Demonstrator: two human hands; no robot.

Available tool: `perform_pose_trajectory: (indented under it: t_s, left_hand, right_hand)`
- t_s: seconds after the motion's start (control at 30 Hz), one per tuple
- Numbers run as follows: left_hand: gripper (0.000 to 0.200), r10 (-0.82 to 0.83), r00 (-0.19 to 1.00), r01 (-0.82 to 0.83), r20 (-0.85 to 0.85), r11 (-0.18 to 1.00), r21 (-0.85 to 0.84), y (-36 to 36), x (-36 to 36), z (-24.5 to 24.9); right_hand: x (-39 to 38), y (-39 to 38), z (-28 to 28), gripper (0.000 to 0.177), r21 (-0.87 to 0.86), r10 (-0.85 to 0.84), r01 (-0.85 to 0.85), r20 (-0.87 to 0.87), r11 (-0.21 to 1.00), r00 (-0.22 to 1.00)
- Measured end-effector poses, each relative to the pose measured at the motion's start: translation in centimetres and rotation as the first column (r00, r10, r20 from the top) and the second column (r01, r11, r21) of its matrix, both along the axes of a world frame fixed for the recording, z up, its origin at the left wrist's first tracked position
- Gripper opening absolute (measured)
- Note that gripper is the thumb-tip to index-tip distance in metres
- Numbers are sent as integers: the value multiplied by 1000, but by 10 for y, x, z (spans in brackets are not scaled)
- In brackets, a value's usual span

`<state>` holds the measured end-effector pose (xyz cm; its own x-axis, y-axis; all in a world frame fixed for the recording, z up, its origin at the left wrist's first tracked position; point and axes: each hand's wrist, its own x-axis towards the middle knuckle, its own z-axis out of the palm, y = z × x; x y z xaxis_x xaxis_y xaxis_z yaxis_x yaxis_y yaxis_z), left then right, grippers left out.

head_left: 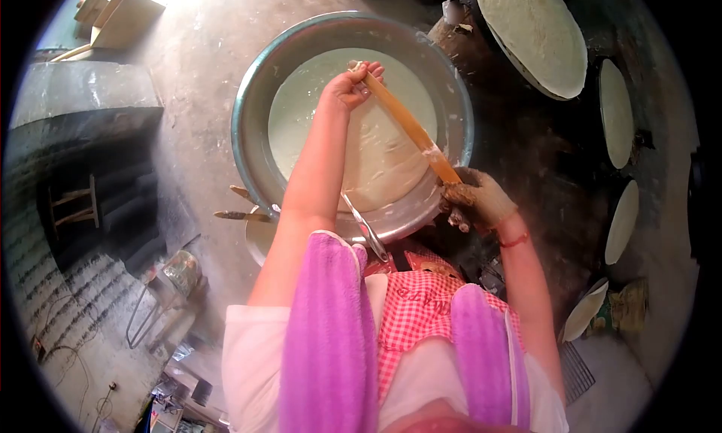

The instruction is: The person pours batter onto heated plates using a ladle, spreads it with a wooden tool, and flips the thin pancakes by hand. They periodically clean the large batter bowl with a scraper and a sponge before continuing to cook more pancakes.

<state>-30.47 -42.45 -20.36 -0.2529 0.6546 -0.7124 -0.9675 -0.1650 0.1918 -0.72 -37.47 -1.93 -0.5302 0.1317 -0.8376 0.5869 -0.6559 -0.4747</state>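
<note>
Your left hand [352, 85] clenches the stick [406, 124] at its top; your right hand [480, 201] grasps its lower end, over the basin [248, 94] of batter [316, 109]. The apron [421, 312] writing is unreadable.

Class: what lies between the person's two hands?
Head view: a wooden stick runs from the left hand to the right hand, a pale sheet hanging from it over the metal basin.

Perhaps stick [410, 124] tip inside right hand [477, 200]
</note>
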Motion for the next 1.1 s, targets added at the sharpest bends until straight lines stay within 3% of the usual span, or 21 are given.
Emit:
perform_pose_trajectory:
  t_s: [0.17,0.2,0.23,0.3,0.37,0.43,0.5,0.57,0.6,0.63,0.67,0.73,0.77,0.83,0.87,0.9,0.97,1.0,1.1]
  left_hand:
    - [19,82,994,-83,-76,996,-15,-10,-33,-6]
    - [20,-73,968,67,-240,997,-32,-16,-44,1]
    - [21,-222,892,209,-395,975,-75,-21,-53,15]
    - [22,-337,687,354,-643,929,-109,-32,-61,62]
    - [23,-324,494,450,-807,889,-81,-42,-58,124]
    - [28,-255,445,472,-858,881,-17,-56,-56,166]
    - [33,-189,405,497,-894,867,42,-55,-63,153]
    - [48,-556,628,592,-545,796,-129,-53,-66,73]
    - [53,-764,409,578,-500,640,-506,-64,-49,50]
    - [58,-912,196,440,-360,410,-799,-62,-40,35]
    - [58,-911,187,432,-368,412,-802,-63,-45,29]
    - [65,-676,576,460,-460,733,-501,-94,-24,18]
    - [65,-659,579,440,-480,748,-497,-97,-27,21]
    - [78,-382,888,364,-256,924,-118,-112,-24,32]
    - [89,-329,914,347,-238,937,41,-120,-24,40]
    - [89,-319,915,339,-247,940,41,-125,-23,47]
    - [86,-202,964,238,-173,946,219,-137,-16,58]
    - [86,-187,967,223,-174,951,216,-143,-11,62]
    - [72,-37,976,95,-217,960,264,-171,3,73]
  right_hand:
    - [24,-11,39,34,49,-19,14,96,999,995]
    - [33,-10,44,35,31,-23,20,113,999,993]
    - [44,-10,43,35,32,-18,15,107,999,994]
    - [68,-17,38,30,193,-141,121,98,974,985]
    - [77,-23,43,28,157,-208,192,92,969,974]
    - [81,-28,37,29,170,-294,277,90,946,951]
    - [74,-30,37,30,138,-299,287,68,948,952]
    - [67,-36,39,31,36,-341,340,49,940,939]
    - [70,-38,30,31,23,-333,332,46,943,942]
    - [68,-33,30,31,28,-314,313,44,949,948]
    - [64,-38,28,31,31,-317,316,39,948,948]
    - [79,-44,26,33,-21,-307,308,28,951,951]
    - [80,-41,20,33,-10,-292,292,7,956,956]
    - [86,-47,15,35,150,-110,98,70,984,992]
    - [83,-54,17,38,163,-160,150,49,975,986]
    - [79,-55,18,38,165,-151,142,41,976,988]
    - [73,-56,18,38,170,-24,21,18,985,1000]
    - [76,-54,15,42,171,90,-95,35,981,995]
    - [73,-63,9,49,148,61,-51,-63,988,996]
